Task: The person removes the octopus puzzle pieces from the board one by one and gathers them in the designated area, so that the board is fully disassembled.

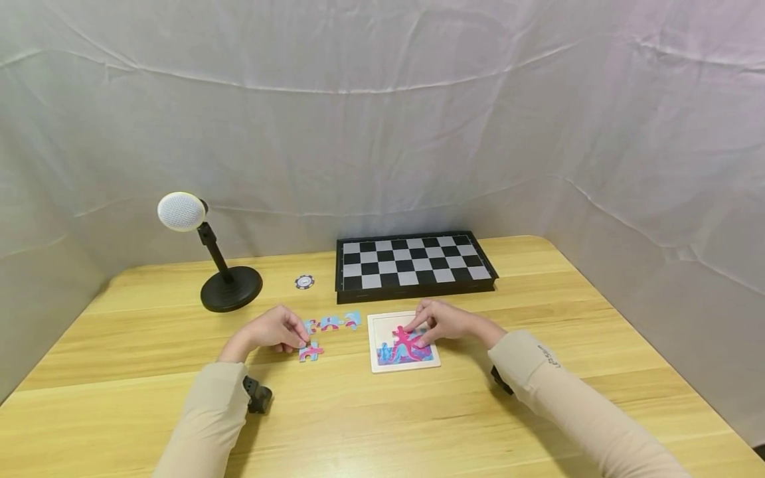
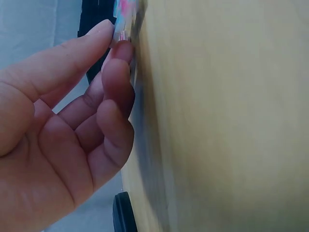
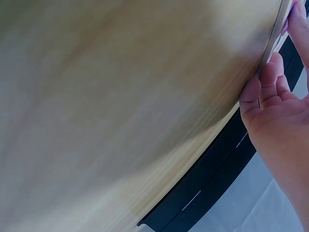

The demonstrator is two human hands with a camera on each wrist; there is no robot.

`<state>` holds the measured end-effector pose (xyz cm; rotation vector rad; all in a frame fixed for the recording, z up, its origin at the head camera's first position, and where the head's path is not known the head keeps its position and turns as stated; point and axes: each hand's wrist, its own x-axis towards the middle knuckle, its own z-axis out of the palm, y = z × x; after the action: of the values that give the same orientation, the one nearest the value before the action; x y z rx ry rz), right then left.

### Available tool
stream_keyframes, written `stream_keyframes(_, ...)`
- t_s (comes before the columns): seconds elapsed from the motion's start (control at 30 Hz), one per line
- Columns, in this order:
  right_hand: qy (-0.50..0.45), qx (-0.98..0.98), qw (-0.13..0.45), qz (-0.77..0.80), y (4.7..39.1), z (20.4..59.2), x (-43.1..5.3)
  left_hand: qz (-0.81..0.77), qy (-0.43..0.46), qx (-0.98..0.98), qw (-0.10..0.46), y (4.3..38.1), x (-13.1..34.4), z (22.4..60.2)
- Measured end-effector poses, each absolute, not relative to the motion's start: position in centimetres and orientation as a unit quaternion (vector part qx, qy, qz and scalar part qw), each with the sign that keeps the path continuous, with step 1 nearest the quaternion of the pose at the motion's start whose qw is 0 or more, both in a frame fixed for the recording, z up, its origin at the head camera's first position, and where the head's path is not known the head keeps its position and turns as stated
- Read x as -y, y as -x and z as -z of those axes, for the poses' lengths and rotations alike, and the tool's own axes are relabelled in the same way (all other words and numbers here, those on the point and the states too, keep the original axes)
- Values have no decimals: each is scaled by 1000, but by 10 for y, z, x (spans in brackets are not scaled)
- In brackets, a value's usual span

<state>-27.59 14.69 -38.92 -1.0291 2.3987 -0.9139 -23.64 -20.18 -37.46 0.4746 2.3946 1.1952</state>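
Note:
My left hand (image 1: 279, 330) pinches a pink-and-blue jigsaw puzzle piece (image 1: 309, 352) between thumb and fingertips, low over the table. In the left wrist view that piece shows edge-on at the top, with the other fingers curled below. To the right lies a square puzzle tray (image 1: 373, 358) with a pale rim, its lower part filled with a pink sea creature picture. My right hand (image 1: 443, 320) reaches over the tray's right side, thumb and index finger holding a pink puzzle piece (image 1: 402, 330) against the board. The right wrist view shows its other fingers by the tray's edge.
Several loose puzzle pieces (image 1: 330, 323) lie between the hands. Behind the tray stands a black-and-white checkered board (image 1: 412, 262). A round chip (image 1: 305, 282) lies left of the board, near a microphone-like object on a black stand (image 1: 232, 289). Pale cloth (image 1: 382, 133) hangs behind the table.

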Motion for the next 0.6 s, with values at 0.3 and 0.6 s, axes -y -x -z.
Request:
stream_keyframes(0.3,363,-853,189,325,276,390,-147,-434,-155,-864,203,237,203,372)
stream_keyframes(0.6,367,-852,189,321,276,389,-148,-436,-149,-867,192,237,197,369)
